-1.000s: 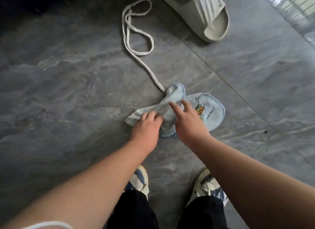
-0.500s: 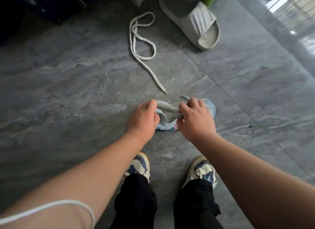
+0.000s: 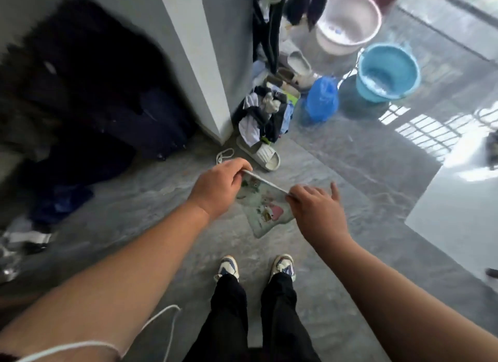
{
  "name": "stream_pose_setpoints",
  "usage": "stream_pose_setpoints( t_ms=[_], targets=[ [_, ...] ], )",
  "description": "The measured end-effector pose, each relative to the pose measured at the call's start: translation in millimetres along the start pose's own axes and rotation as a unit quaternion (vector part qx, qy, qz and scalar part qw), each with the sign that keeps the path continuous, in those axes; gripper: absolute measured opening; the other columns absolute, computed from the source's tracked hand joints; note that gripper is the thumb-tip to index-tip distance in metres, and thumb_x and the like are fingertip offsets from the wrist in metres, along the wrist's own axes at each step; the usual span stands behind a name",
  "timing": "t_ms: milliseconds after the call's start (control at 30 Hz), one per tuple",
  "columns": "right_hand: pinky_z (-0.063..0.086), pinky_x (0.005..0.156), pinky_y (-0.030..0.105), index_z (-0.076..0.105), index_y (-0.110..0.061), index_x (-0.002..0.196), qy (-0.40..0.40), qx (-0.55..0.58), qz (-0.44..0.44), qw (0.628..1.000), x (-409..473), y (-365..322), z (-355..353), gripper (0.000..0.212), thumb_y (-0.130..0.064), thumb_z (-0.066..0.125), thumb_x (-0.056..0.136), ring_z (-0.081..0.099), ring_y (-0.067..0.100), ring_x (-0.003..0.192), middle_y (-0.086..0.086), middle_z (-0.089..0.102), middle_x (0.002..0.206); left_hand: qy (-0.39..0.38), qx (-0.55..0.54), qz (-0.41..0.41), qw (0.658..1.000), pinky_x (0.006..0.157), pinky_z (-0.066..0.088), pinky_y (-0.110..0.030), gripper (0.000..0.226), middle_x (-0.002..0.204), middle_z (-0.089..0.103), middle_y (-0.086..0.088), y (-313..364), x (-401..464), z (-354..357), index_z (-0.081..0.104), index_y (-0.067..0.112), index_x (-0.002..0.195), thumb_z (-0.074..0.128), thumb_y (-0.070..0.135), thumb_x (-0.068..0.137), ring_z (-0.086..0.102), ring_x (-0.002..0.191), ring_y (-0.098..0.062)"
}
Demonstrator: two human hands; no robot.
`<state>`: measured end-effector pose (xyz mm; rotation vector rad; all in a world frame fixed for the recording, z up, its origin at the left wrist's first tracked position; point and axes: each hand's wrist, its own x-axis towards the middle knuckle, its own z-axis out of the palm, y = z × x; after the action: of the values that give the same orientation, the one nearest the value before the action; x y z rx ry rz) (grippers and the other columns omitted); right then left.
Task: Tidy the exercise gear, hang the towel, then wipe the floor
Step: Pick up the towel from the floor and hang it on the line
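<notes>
We hold the towel (image 3: 262, 202) stretched in the air above the floor (image 3: 336, 156), left hand (image 3: 218, 186) and right hand (image 3: 314, 208) each pinching one top corner, so the hanging step seems in hand, and next we need a rail or hook.

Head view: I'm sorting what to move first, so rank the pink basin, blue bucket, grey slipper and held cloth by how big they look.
1. pink basin
2. blue bucket, nearly as big
3. cloth held by left hand and right hand; nearer the camera, so unsure
4. grey slipper
</notes>
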<state>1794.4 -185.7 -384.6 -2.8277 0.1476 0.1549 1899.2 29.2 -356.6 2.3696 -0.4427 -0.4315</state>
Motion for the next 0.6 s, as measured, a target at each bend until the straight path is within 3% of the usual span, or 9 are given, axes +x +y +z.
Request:
stream_pose_setpoints(
  t_ms=[167,267,333,467,600],
  targets=[
    [0.038,0.104,0.052,0.063,-0.029,0.097,0.071,-0.036,0.015,0.997,-21.2,-24.3,-164.0,0.009,-0.030,0.065,0.088,0.068,0.029,0.084,-0.004,0.071,0.086,0.010,0.018,0.070,0.997,0.070,0.047,-0.035,0.019,0.090,0.066,0.004,127.6,-17.1,-109.2,0.063,0.026,0.103,0.050,0.014,0.097,0.062,0.083,-0.025],
    [0.050,0.080,0.039,0.062,-0.029,0.100,0.126,-0.023,0.036,0.991,-48.0,-45.8,-242.1,0.014,-0.027,0.066,0.087,0.066,0.031,0.080,-0.005,0.070,0.089,0.026,0.021,0.132,0.991,0.073,0.050,-0.037,0.018,0.094,0.069,-0.001,185.2,-22.0,-155.7,0.063,0.025,0.105,0.049,0.017,0.098,0.063,0.084,-0.025],
    [0.048,0.069,0.037,0.058,-0.029,0.103,0.136,-0.001,0.076,0.988,-66.1,-57.1,-281.6,0.013,-0.032,0.059,0.090,0.064,0.030,0.086,-0.003,0.065,0.096,0.036,0.016,0.173,0.984,0.070,0.045,-0.032,0.017,0.093,0.068,0.002,217.0,-25.2,-180.4,0.064,0.026,0.106,0.050,0.020,0.099,0.061,0.081,-0.020],
    [0.051,0.078,0.040,0.059,-0.020,0.108,0.155,-0.006,0.104,0.982,-94.9,-63.8,-337.2,0.018,-0.029,0.053,0.093,0.060,0.029,0.102,0.003,0.063,0.106,0.033,-0.011,0.238,0.971,0.071,0.047,-0.031,0.012,0.089,0.067,0.009,264.4,-21.5,-209.3,0.064,0.028,0.101,0.054,0.022,0.098,0.062,0.080,-0.013],
    [0.054,0.076,0.044,0.063,-0.021,0.103,0.163,0.020,0.149,0.975,-118.9,-56.1,-375.1,0.018,-0.025,0.052,0.090,0.062,0.026,0.094,0.001,0.058,0.099,0.026,-0.020,0.276,0.961,0.069,0.051,-0.028,0.014,0.088,0.069,0.011,304.7,-16.2,-212.1,0.064,0.030,0.099,0.053,0.021,0.099,0.063,0.075,-0.010]
  ],
)
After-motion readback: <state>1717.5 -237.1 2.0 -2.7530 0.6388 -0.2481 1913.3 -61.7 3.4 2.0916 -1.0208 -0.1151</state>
